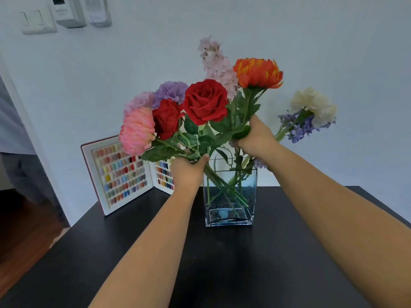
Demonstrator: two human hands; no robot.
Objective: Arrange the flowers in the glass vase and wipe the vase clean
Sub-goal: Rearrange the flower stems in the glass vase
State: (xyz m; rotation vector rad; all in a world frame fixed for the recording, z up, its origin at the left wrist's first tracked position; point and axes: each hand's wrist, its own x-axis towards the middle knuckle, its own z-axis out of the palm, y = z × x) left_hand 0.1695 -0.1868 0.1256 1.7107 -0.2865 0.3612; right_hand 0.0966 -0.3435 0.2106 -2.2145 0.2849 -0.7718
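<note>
- Glass vase (230,196): a square, clear vessel that is standing upright on the black worktop (222,263), just past the centre of the view; green stems are crossing inside it and reaching its base.
- Left hand (188,171): its grip is closing around a bundle of stems just above the vase rim, at the vase's 10 o'clock; fingers are curling round the stems, with the thumb lying across the front.
- Flowers of the left bundle: a pink chrysanthemum (138,131), a small red rose (166,118), a large red rose (205,102) and two lilac carnations (170,91) are fanning out toward 11 o'clock from the vase.
- Right hand (255,138): its grip is wrapping round stems and leaves above the vase mouth, at the vase's 12 to 1 o'clock; the fingertips are hidden behind foliage.
- Flowers above the right hand: an orange chrysanthemum (259,73) and a pale pink flower spike (216,62) are rising toward 12 o'clock.
- Cream carnation (313,105) and purple sprig (300,127): both are leaning out toward 2 o'clock from the vase; whether the right hand is holding their stems cannot be told.
- Nail colour sample book (121,174): it is standing open against the wall at 9 o'clock from the vase, behind the left hand.
</note>
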